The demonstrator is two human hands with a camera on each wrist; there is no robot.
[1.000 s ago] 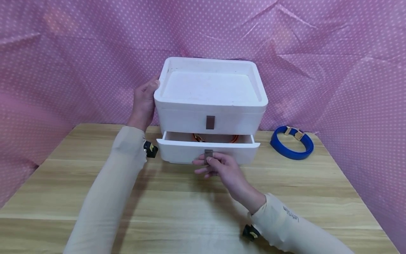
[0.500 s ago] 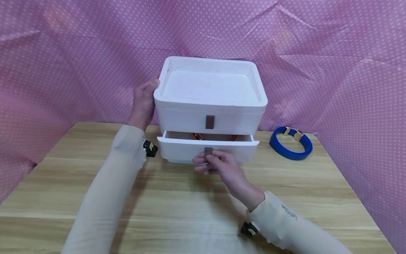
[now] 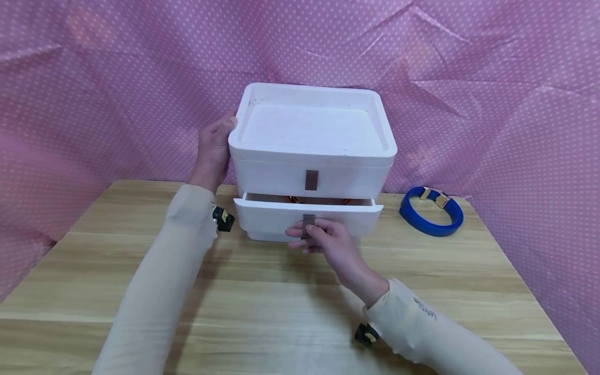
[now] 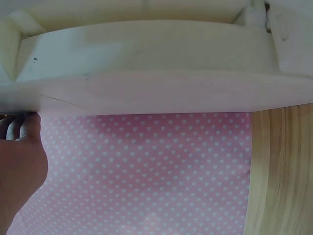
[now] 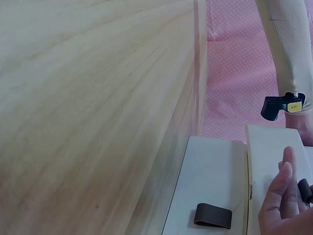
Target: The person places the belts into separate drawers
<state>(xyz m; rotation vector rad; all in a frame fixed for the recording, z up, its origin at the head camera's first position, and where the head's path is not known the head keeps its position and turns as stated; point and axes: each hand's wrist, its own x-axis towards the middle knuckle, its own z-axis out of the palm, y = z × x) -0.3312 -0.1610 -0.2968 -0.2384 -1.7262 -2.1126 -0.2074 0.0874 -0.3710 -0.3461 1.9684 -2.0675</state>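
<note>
Holding white box [image 3: 269, 178] near bench [image 3: 281, 325] far edge with left hand [image 3: 212, 151], pinching tab [image 3: 308, 220] on ajar lower drawer [image 3: 264, 221] with right hand [image 3: 336, 247].

Counter [image 3: 272, 307]: pale wood-grain top, light and brown streaks running side to side in the head view; soft sheen near the front middle. Two items lie directly on it.

Item 1. Drawer unit [image 3: 269, 177], white, two-tier, rounded corners, shallow recessed top. Stands at the far middle of the counter. Upper drawer flush; lower drawer [image 3: 262, 216] partly out. Fronts fitted with brown tabs [image 3: 311, 180].

Item 2. Belt [image 3: 428, 228], blue, coiled into a ring; gold-coloured buckle [image 3: 441, 200] on its far side. Lies near the far right corner, apart from item 1.
</note>
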